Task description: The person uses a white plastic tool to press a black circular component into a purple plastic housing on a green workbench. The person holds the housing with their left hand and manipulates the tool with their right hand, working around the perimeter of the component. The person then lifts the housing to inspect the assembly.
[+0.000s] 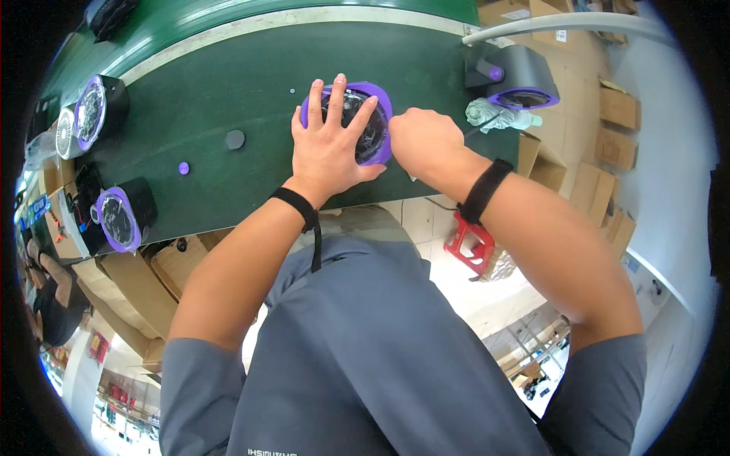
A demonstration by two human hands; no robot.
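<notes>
On the green work surface (190, 199) lies a black-faced device with a purple oval rim (385, 102); its face looks covered in clear film. My left hand (328, 140) rests over that face, fingers spread and thumb by the lower rim. Against the rim's right side is my right hand (430, 140), closed like a fist; whatever it may hold is hidden. Left of the device are a dark grey disc (236, 139) and a small purple knob (184, 168).
Similar purple-rimmed devices stand at the upper left (90, 114), lower left (120, 219) and right (525, 76). Crumpled clear plastic (494, 115) lies by the right one. A red stool (469, 245) is below the table edge. Another person (57, 304) is at far left.
</notes>
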